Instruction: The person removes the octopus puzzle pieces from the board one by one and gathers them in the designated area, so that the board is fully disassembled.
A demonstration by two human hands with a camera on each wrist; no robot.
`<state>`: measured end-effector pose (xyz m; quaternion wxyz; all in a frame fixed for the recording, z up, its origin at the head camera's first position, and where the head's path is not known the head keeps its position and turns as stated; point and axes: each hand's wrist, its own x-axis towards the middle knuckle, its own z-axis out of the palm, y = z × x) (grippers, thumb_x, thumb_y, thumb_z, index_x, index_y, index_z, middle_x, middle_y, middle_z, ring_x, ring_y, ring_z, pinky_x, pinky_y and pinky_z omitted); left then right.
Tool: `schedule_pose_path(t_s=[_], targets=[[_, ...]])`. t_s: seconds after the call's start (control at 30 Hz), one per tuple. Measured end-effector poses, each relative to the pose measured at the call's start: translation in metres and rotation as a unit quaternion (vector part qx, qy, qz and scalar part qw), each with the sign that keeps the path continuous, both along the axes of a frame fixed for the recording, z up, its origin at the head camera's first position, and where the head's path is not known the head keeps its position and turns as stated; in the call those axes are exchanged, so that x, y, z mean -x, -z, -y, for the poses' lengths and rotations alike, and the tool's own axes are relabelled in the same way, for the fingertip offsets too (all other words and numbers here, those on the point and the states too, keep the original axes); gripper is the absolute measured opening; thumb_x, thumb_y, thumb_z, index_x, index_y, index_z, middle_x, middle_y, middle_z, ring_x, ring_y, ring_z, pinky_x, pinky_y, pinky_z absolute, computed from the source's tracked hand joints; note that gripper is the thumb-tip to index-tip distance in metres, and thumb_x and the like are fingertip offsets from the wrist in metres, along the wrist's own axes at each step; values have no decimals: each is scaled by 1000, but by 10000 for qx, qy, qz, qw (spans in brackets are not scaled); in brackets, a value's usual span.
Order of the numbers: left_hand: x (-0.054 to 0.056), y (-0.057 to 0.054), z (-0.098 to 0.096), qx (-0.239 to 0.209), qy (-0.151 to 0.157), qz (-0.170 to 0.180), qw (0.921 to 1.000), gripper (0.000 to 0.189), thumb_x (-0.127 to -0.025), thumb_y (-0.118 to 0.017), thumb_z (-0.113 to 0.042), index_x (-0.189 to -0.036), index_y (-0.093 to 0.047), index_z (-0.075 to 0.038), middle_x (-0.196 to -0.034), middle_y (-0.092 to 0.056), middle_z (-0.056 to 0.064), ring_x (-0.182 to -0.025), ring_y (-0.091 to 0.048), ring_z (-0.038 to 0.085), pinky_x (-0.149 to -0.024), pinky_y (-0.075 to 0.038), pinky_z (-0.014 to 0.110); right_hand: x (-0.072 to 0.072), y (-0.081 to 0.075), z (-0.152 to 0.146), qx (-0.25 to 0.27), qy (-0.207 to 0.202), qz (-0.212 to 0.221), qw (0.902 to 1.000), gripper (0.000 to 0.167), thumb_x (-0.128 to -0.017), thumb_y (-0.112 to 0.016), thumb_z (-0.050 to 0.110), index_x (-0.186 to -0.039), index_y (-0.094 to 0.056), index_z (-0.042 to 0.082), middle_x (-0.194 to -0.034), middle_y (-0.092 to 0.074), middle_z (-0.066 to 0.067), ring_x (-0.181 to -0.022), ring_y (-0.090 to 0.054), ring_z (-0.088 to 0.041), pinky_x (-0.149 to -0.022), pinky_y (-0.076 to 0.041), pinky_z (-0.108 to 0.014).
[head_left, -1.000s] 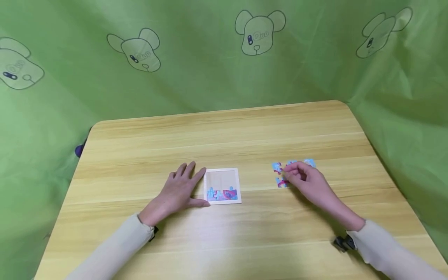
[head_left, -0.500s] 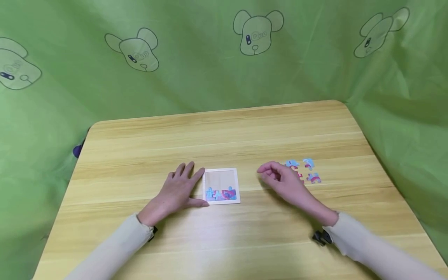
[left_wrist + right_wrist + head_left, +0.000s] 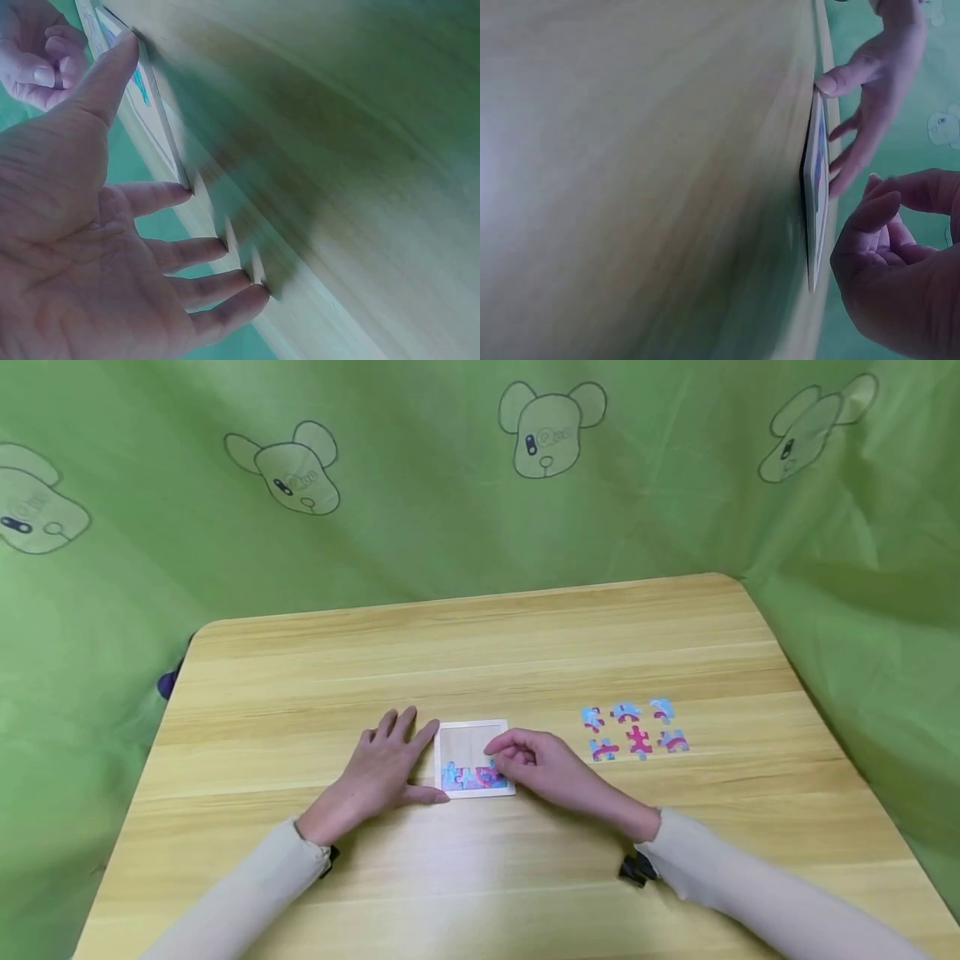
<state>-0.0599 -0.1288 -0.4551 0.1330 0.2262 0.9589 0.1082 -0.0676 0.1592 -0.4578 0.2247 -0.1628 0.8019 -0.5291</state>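
A small square white-framed puzzle tray (image 3: pixel 512 760) lies on the table in the head view, with jigsaw pieces (image 3: pixel 468 778) filling its lower strip. My left hand (image 3: pixel 378 768) rests spread at the tray's left side, thumb at the near corner and index finger at the far corner. Over the tray's right side is my right hand (image 3: pixel 551 768), fingers curled and thumb close to the index fingertip. No piece shows between those fingertips in the right wrist view, where the right hand (image 3: pixel 907 262) appears raised above the tray (image 3: pixel 815 217). It partly hides the right end of the strip.
Several loose jigsaw pieces (image 3: pixel 639 741), blue and red, lie in two rows on the wooden table (image 3: pixel 480 668) right of the tray. A green curtain (image 3: pixel 420 552) printed with bear heads hangs behind the table and along its sides.
My right hand has moved left from the loose pieces to above the tray's right side, uncovering both rows of pieces. The left hand and the tray stay put.
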Motion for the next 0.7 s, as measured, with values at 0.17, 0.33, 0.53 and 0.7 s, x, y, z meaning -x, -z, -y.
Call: schedule_pose_path(t_s=[0.17,0.33,0.53,0.7], targets=[[0,1,-1,67,14,-63,10000,111,-88,-81,-70,-170,-38,-10,-171,-29,33,-152,-31,59,-111,-41,72,6,2,15,-135,-330,3,9994,20,-107,-70,15,-123,-76,3,-94,-70,-3,-81,-61,-18,-72,-51,-25],[1,0,1,85,26,-92,9999,112,-87,-81,-70,-171,-37,-10,-171,-28,33,-153,-30,59,-111,-41,72,14,1,28,-81,-795,111,9967,23,-106,-67,11,-126,-73,2,-95,-73,-5,-79,-66,-17,-70,-54,-25],[1,-1,2,142,44,-83,9999,111,-88,-80,-71,-171,-38,-10,-171,-27,33,-152,-31,59,-110,-42,72,19,4,37,-301,-1427,-111,9892,29,-105,-64,5,-133,-68,-3,-89,-69,-2,-73,-65,-14,-68,-56,-26],[2,1,1,194,88,-105,9997,111,-89,-78,-72,-171,-37,-10,-171,-27,33,-153,-31,58,-109,-44,71,22,5,39,-639,-1728,-585,9811,33,-102,-65,4,-134,-67,-3,-86,-62,4,-71,-56,-8,-70,-49,-25]])
